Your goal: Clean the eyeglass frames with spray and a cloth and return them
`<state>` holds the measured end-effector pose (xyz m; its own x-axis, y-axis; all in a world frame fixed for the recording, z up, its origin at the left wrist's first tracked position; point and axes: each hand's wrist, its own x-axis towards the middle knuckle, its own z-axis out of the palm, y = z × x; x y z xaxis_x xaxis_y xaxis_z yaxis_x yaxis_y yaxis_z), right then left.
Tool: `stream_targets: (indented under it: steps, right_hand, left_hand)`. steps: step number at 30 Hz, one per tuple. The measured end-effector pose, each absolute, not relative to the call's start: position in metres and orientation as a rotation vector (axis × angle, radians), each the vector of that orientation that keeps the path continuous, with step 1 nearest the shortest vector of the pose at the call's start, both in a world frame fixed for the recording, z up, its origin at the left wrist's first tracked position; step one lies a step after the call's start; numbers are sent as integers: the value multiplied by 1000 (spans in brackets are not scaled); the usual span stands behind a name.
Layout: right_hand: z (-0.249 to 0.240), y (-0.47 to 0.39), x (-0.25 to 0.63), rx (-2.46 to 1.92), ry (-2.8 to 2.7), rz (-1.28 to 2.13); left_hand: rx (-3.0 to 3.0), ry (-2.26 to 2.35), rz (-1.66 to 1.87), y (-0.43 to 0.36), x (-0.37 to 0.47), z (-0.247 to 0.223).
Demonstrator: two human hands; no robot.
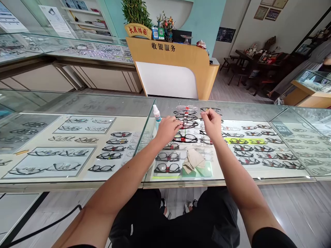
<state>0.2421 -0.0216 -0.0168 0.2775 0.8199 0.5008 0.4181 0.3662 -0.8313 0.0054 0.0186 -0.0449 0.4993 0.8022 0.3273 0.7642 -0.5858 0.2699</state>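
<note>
My left hand (pixel 167 131) is closed, with its fingertips pinched at the left end of a pair of dark-framed eyeglasses (pixel 190 124) above the glass counter. My right hand (pixel 212 123) is raised to the right of them, thumb and fingers pressed together; whatever they hold is too small to tell. Behind its fingertips lies another pair of black eyeglasses (pixel 210 109). Nearer me is a black pair with a red tag (pixel 185 138). A white-capped spray bottle (pixel 156 113) stands just beyond my left hand. A crumpled beige cloth (pixel 193 160) rests on a light green sheet (pixel 206 170).
The glass counter (pixel 219 182) runs across in front of me, with rows of eyeglasses (pixel 243 148) to the right and more frames (pixel 113 148) to the left. Beyond stands a wooden cashier desk (pixel 176 57). A black cable (pixel 51 224) hangs at lower left.
</note>
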Motion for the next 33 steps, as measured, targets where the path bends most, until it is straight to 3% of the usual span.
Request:
stream_targets:
  steps: [33]
  right_hand:
    - [-27,-14,237,-1403,-1549,362]
  left_hand:
    - [2658,1360,503,12,16,-45]
